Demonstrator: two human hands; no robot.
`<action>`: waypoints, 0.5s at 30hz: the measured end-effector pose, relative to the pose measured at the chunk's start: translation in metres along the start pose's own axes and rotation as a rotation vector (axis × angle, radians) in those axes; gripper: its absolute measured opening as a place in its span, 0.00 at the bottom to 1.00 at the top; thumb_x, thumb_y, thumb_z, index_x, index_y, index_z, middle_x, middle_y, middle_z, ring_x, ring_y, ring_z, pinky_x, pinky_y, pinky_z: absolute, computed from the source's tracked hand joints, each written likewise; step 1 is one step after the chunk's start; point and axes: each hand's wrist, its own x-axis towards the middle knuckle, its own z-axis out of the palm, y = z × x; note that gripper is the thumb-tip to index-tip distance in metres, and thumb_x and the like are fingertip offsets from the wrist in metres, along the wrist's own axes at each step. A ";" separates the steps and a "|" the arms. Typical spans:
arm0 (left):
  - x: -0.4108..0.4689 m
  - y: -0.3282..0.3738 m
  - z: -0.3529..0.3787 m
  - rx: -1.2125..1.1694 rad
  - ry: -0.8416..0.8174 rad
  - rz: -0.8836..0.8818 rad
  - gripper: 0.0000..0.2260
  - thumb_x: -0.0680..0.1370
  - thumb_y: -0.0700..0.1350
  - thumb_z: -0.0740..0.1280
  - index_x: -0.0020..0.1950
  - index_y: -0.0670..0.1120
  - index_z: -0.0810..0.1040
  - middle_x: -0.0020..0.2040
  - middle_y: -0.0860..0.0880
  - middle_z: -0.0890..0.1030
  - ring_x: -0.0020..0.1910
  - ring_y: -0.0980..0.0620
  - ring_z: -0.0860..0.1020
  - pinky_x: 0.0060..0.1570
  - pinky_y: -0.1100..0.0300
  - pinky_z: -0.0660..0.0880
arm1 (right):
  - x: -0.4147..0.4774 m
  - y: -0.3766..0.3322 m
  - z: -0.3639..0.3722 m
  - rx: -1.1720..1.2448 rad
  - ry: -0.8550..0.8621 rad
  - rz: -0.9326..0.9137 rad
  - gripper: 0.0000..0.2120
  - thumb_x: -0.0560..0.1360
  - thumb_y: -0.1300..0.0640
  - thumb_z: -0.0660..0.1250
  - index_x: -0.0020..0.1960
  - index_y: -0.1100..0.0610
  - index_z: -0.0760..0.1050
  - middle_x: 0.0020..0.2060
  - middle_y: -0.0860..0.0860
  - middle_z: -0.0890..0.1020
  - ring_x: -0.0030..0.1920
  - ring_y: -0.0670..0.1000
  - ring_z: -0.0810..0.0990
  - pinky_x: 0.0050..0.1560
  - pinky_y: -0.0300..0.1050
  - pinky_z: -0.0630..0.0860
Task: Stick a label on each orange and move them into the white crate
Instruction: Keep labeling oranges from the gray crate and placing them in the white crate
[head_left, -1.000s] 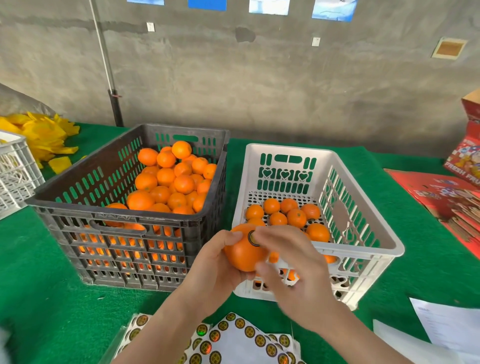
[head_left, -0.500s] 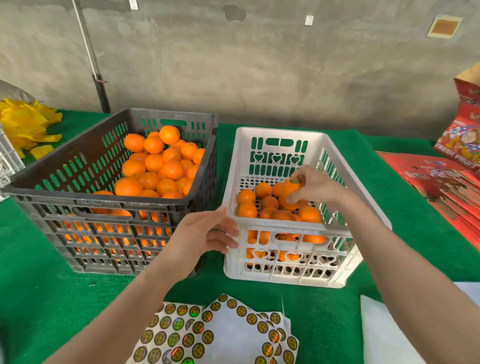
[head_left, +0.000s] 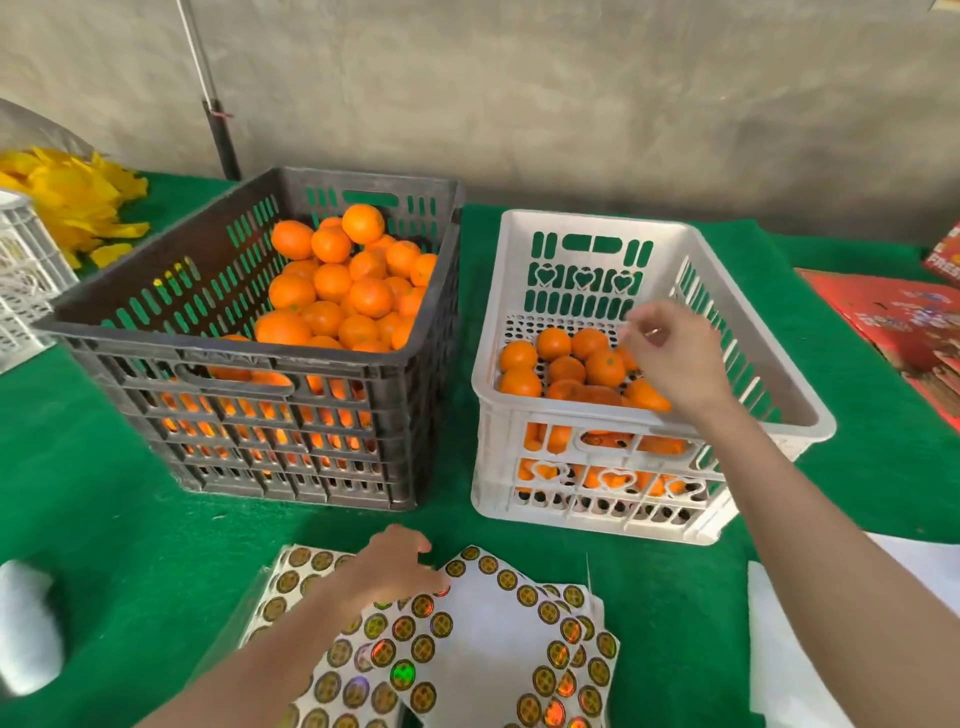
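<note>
A dark grey crate (head_left: 156, 322) on the left holds a heap of unlabelled oranges (head_left: 332, 291). To its right stands the white crate (head_left: 779, 384) with several oranges (head_left: 566, 364) in its bottom. My right hand (head_left: 670, 358) hovers inside the white crate just above those oranges, fingers loosely spread, holding nothing. My left hand (head_left: 384, 566) rests on the label sheets (head_left: 498, 639) at the table's near edge, fingertips on the round gold stickers.
Green cloth (head_left: 104, 519) covers the table. A white basket (head_left: 21, 280) and yellow pieces (head_left: 72, 202) lie far left. Red cartons (head_left: 893, 322) lie at the right, white paper (head_left: 810, 639) near right, a pole (head_left: 218, 104) by the wall.
My right hand let go of the labelled orange in the white crate and lifted a little. My left hand dropped from beside the crates to the label sheets.
</note>
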 end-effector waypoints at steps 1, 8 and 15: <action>0.003 0.002 0.003 0.052 0.014 0.005 0.21 0.76 0.55 0.66 0.65 0.45 0.74 0.68 0.45 0.71 0.67 0.47 0.69 0.65 0.57 0.66 | -0.019 -0.012 -0.002 0.155 0.111 -0.091 0.02 0.75 0.60 0.67 0.47 0.55 0.77 0.42 0.49 0.80 0.39 0.41 0.76 0.43 0.32 0.73; 0.012 0.013 0.016 -0.012 0.205 0.026 0.08 0.74 0.48 0.68 0.45 0.43 0.80 0.45 0.48 0.79 0.44 0.53 0.77 0.43 0.63 0.74 | -0.185 -0.013 0.070 0.215 -0.773 0.089 0.05 0.76 0.64 0.66 0.48 0.59 0.80 0.36 0.46 0.79 0.34 0.39 0.76 0.42 0.38 0.76; -0.001 0.014 0.005 -0.828 -0.044 0.108 0.12 0.83 0.47 0.58 0.48 0.40 0.76 0.35 0.43 0.84 0.32 0.48 0.83 0.31 0.59 0.78 | -0.208 -0.009 0.103 0.178 -0.558 0.081 0.03 0.72 0.62 0.70 0.45 0.58 0.78 0.32 0.39 0.72 0.33 0.39 0.71 0.41 0.34 0.71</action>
